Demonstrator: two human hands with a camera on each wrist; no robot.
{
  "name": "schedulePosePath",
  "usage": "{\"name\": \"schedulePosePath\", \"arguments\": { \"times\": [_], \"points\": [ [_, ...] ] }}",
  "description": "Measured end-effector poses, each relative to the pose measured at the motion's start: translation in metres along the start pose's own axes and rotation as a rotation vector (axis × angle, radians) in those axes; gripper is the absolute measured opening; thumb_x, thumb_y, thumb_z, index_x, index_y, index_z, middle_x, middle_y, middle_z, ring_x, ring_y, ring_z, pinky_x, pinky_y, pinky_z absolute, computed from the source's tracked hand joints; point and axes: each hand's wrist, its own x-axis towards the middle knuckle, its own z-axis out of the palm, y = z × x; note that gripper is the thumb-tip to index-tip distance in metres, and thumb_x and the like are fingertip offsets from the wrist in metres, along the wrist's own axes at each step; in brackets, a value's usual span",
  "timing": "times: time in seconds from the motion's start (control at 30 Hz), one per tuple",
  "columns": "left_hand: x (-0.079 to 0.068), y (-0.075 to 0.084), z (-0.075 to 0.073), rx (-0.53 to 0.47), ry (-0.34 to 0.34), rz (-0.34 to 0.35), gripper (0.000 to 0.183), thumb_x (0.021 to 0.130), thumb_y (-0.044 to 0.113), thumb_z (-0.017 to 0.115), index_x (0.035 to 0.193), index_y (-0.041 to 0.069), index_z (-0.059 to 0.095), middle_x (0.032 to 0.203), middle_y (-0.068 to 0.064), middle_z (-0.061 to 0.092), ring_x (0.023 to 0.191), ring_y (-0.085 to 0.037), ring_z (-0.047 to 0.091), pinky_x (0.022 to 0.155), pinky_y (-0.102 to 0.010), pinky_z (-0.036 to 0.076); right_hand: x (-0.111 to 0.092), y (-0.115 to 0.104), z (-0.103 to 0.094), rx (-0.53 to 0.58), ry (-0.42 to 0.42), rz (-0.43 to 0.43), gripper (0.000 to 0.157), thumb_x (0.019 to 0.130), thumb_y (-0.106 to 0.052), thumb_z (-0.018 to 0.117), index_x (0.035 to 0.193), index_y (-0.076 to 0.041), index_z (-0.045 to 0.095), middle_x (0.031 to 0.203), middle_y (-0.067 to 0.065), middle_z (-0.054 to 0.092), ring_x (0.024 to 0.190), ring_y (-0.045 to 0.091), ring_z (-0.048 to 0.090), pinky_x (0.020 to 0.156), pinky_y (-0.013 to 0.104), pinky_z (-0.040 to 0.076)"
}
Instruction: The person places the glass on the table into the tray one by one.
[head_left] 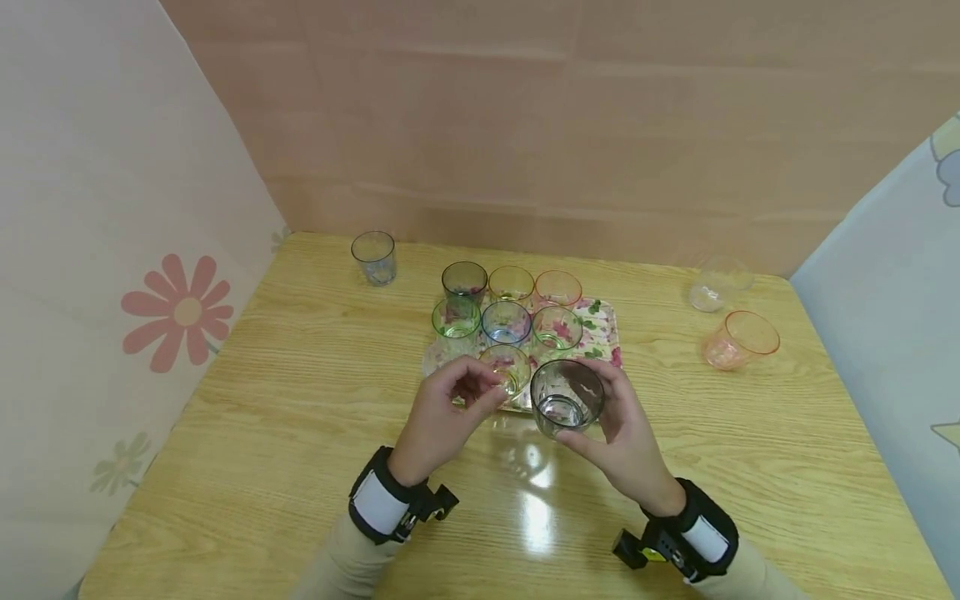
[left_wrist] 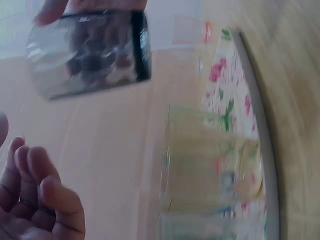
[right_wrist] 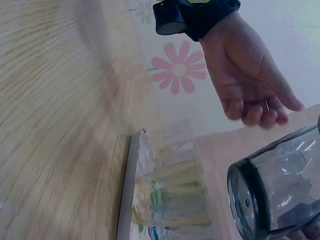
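My right hand (head_left: 626, 433) grips a smoky grey glass (head_left: 566, 398), thumb on the near side and fingers behind, above the tray's front edge. The glass (right_wrist: 280, 185) is tilted. My left hand (head_left: 453, 408) hangs left of it with fingers loosely curled, holding nothing; in the right wrist view the left hand (right_wrist: 247, 75) is apart from the glass. A floral tray (head_left: 603, 333) bears rows of tinted glasses, among them a dark glass (head_left: 465, 282), a blue-rimmed glass (head_left: 506, 325) and a yellow glass (head_left: 513, 367) in front, partly behind the left hand.
On the wooden table (head_left: 300, 400), a clear dark-rimmed glass (head_left: 377, 262) stands back left. At the right are a clear glass (head_left: 708, 293) and an orange-pink glass (head_left: 731, 346). A tan backdrop (head_left: 525, 125) rises behind the table, with printed panels at both sides.
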Motion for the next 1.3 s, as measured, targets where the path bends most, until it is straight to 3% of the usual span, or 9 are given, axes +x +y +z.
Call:
{"name": "schedulePosePath", "arguments": {
  "times": [0.2, 0.3, 0.37, 0.43, 0.53, 0.67, 0.83, 1.1, 1.3],
  "points": [
    [0.005, -0.013, -0.034, 0.016, 0.322, -0.060, 0.012, 0.100, 0.007, 0.065, 0.094, -0.002, 0.064, 0.080, -0.008, 0.059, 0.063, -0.011, 0.048, 0.056, -0.021, 0.039, -0.001, 0.007, -0.006, -0.034, 0.060, -0.022, 0.085, 0.076, 0.029, 0.065, 0.149, 0.010, 0.026, 0.146, 0.020, 0.042, 0.134, 0.025, 0.047, 0.107, 0.029, 0.045],
    [0.008, -0.029, -0.051, 0.099, 0.483, -0.163, 0.017, 0.103, 0.012, 0.060, 0.100, -0.005, 0.064, 0.083, -0.009, 0.059, 0.061, -0.011, 0.050, 0.054, -0.020, 0.041, -0.002, 0.010, -0.010, -0.112, 0.098, 0.049, 0.086, 0.075, 0.028, 0.068, 0.150, 0.008, 0.029, 0.142, 0.023, 0.041, 0.128, 0.025, 0.048, 0.102, 0.026, 0.048],
    [0.009, -0.041, -0.061, 0.153, 0.508, -0.249, 0.020, 0.105, 0.012, 0.058, 0.106, -0.006, 0.066, 0.087, -0.013, 0.060, 0.063, -0.016, 0.056, 0.051, -0.019, 0.044, -0.002, 0.012, -0.011, -0.159, 0.116, 0.085, 0.085, 0.075, 0.027, 0.070, 0.149, 0.009, 0.031, 0.141, 0.025, 0.040, 0.125, 0.023, 0.049, 0.100, 0.024, 0.049],
    [0.009, -0.052, -0.067, 0.190, 0.462, -0.350, 0.021, 0.105, 0.010, 0.057, 0.114, -0.007, 0.067, 0.094, -0.018, 0.063, 0.066, -0.023, 0.063, 0.050, -0.020, 0.049, -0.002, 0.016, -0.013, -0.210, 0.128, 0.112, 0.084, 0.075, 0.026, 0.072, 0.148, 0.010, 0.032, 0.140, 0.026, 0.041, 0.124, 0.021, 0.049, 0.100, 0.023, 0.048],
    [0.009, -0.066, -0.071, 0.200, 0.309, -0.507, 0.026, 0.105, 0.007, 0.056, 0.124, -0.006, 0.066, 0.103, -0.023, 0.066, 0.074, -0.031, 0.068, 0.054, -0.025, 0.055, -0.002, 0.021, -0.015, -0.260, 0.148, 0.139, 0.084, 0.075, 0.024, 0.074, 0.146, 0.012, 0.032, 0.141, 0.027, 0.042, 0.126, 0.020, 0.049, 0.102, 0.021, 0.046],
    [0.008, -0.077, -0.068, 0.174, 0.124, -0.664, 0.030, 0.105, 0.007, 0.056, 0.131, -0.005, 0.063, 0.105, -0.021, 0.067, 0.077, -0.023, 0.068, 0.062, -0.030, 0.059, -0.003, 0.027, -0.016, -0.294, 0.168, 0.179, 0.084, 0.075, 0.021, 0.077, 0.146, 0.012, 0.032, 0.143, 0.029, 0.044, 0.130, 0.024, 0.050, 0.106, 0.020, 0.042],
    [0.004, -0.084, -0.063, 0.181, 0.020, -0.671, 0.028, 0.102, 0.004, 0.060, 0.126, -0.007, 0.066, 0.101, -0.018, 0.071, 0.066, -0.016, 0.063, 0.055, -0.027, 0.054, -0.003, 0.033, -0.016, -0.321, 0.183, 0.265, 0.086, 0.077, 0.011, 0.082, 0.146, 0.010, 0.031, 0.147, 0.028, 0.040, 0.133, 0.042, 0.045, 0.107, 0.020, 0.041],
    [0.002, -0.089, -0.058, 0.196, 0.045, -0.613, 0.023, 0.096, -0.001, 0.065, 0.117, -0.008, 0.070, 0.094, -0.015, 0.072, 0.057, -0.012, 0.055, 0.049, -0.023, 0.046, -0.002, 0.047, -0.014, -0.356, 0.207, 0.329, 0.090, 0.074, 0.007, 0.086, 0.145, 0.008, 0.031, 0.146, 0.025, 0.039, 0.133, 0.044, 0.045, 0.106, 0.024, 0.043],
    [0.003, -0.091, -0.056, 0.203, 0.069, -0.636, 0.021, 0.095, 0.000, 0.069, 0.115, -0.006, 0.072, 0.094, -0.014, 0.072, 0.058, -0.013, 0.056, 0.049, -0.023, 0.046, 0.002, 0.052, -0.009, -0.363, 0.225, 0.359, 0.090, 0.076, 0.004, 0.086, 0.146, 0.007, 0.030, 0.146, 0.024, 0.039, 0.133, 0.043, 0.044, 0.109, 0.041, 0.041]
  ]
}}
